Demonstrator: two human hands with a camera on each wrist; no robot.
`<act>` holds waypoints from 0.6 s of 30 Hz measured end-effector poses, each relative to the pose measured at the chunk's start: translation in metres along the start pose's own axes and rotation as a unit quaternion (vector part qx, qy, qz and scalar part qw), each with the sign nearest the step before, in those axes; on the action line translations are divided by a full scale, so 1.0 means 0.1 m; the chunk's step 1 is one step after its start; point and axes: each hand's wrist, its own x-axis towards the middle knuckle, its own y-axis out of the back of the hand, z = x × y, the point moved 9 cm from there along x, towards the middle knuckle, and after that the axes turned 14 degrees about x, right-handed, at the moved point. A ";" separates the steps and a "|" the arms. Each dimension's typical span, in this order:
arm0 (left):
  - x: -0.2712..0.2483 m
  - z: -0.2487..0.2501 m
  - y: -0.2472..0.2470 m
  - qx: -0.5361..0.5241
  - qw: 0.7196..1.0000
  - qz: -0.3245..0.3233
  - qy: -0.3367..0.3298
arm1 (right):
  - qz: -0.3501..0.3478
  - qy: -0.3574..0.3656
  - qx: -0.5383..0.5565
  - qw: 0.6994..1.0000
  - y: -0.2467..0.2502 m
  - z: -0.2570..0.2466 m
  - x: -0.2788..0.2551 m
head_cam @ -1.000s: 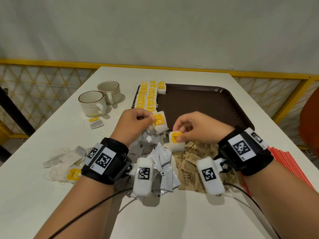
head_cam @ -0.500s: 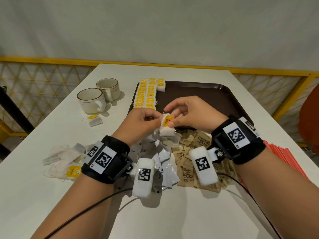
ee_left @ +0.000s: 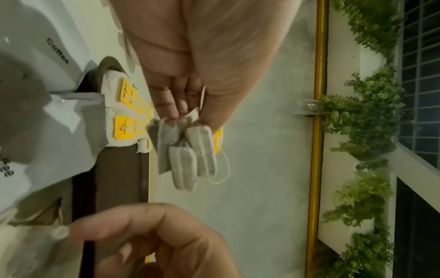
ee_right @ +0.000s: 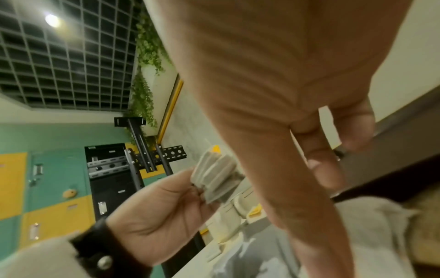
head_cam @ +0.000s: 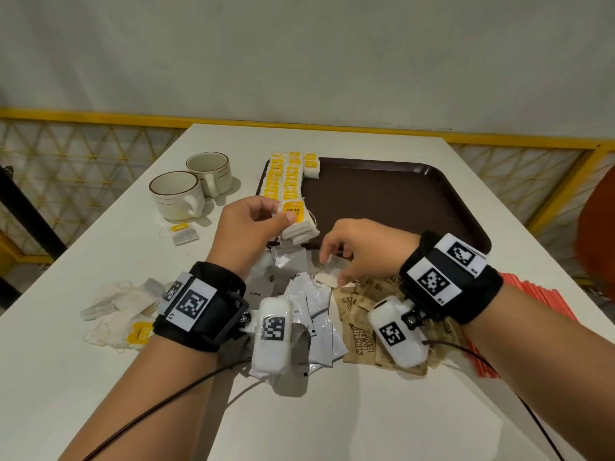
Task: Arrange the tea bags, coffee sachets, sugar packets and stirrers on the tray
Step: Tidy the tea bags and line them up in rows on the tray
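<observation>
Tea bags [head_cam: 298, 222] sit stacked in my left hand [head_cam: 248, 227], thumb and fingers curled around the small bundle, held above the near left corner of the tray [head_cam: 399, 201]. From the head view, two rows of yellow-tagged tea bags [head_cam: 283, 176] already line the tray's left edge. My right hand [head_cam: 359, 251] reaches down with fingertips drawn together over a loose tea bag [head_cam: 324, 279] lying on the pile at the bench's middle; I cannot tell whether the grip has actually closed on it. White coffee sachets [head_cam: 309, 311] and brown sugar packets [head_cam: 359, 324] are heaped just in front of the tray, and red stirrers [head_cam: 539, 294] lie along the bench's right edge. More tea bags [head_cam: 123, 311] lie near the left edge, with two cups [head_cam: 189, 188] beyond them.

In the left wrist view, my left grip pinches three or so grey tea bags [ee_left: 188, 150] by their top ends, a string looping beside them, with the tray's filled rows [ee_left: 128, 116] behind.

In the right wrist view, my right fingers [ee_right: 328, 169] point downward, partly curled and blurred, over the sachets [ee_right: 262, 259], while the left hand's bundle [ee_right: 214, 180] is in view beyond them.
</observation>
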 end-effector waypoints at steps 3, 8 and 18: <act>0.01 -0.02 0.01 -0.011 1.000 0.008 0.006 | -0.028 -0.009 -0.044 0.999 -0.10 -0.04 0.01; 0.01 -0.02 -0.01 -0.022 1.000 0.006 0.006 | -0.050 -0.047 -0.075 0.995 -0.21 -0.01 0.06; 0.00 -0.03 -0.06 -0.026 1.000 -0.015 0.005 | -0.012 -0.041 -0.011 0.999 -0.13 0.00 0.04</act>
